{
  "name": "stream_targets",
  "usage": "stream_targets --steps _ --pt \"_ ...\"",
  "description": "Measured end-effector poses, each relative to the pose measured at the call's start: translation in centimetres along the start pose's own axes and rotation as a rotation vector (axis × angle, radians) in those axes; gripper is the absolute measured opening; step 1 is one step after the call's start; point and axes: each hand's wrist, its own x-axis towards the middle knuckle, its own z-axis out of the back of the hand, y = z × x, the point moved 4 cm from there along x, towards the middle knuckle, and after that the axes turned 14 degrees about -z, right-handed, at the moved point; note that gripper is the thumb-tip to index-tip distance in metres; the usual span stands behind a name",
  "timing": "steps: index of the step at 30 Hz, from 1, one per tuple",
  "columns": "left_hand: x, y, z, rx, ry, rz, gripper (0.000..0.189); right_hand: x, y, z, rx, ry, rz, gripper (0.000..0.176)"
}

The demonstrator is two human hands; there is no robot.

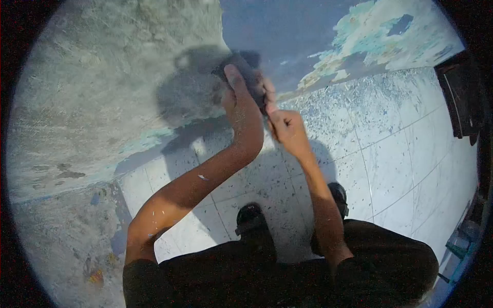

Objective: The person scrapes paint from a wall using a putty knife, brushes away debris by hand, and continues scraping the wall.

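Note:
My left hand [239, 100] reaches up to the wall and presses on a dark scraper [250, 69], fingers wrapped over its head. My right hand [286, 128] is clenched in a fist just below, around the tool's lower end. The scraper lies against the wall where bare grey plaster [102, 82] meets blue paint [277, 28]. The blade itself is hidden behind my hands, and both forearms stretch up from my dark trousers.
A patch of peeling teal and cream paint [370, 36] is at the upper right of the wall. The white tiled floor [395, 133] is strewn with paint flakes. My dark shoes [250, 213] stand on it. A dark object [462, 97] is at the right edge.

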Motion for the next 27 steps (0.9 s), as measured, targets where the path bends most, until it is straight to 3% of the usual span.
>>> stream_targets --steps 4,7,13,16,19,22,25,27 --pt "-0.6 -0.4 0.3 0.126 0.044 0.013 0.060 -0.2 -1.3 -0.2 0.012 0.040 -0.005 0.056" --pt "0.0 -0.2 -0.1 0.080 -0.082 0.042 0.063 -0.1 -0.2 -0.2 -0.039 0.011 0.036 0.055" --pt "-0.4 0.5 0.2 -0.029 0.064 0.039 0.063 -0.2 -1.7 -0.1 -0.033 -0.013 0.032 0.057" --pt "-0.6 -0.3 -0.5 0.024 -0.100 0.064 0.062 0.1 0.6 0.3 -0.123 -0.046 0.067 0.051" --pt "-0.1 -0.3 -0.5 -0.066 0.023 0.045 0.062 -0.2 -0.4 0.6 -0.118 -0.065 0.030 0.052" --pt "0.0 0.2 0.2 0.038 0.052 -0.027 0.060 0.0 -0.9 -0.3 -0.030 -0.023 0.003 0.057" --pt "-0.4 -0.5 -0.3 0.080 -0.121 0.030 0.057 0.4 0.4 -0.4 -0.029 0.006 0.043 0.058" --pt "0.1 -0.6 -1.1 -0.024 -0.094 0.056 0.056 0.1 0.9 0.4 -0.070 0.018 0.036 0.062"
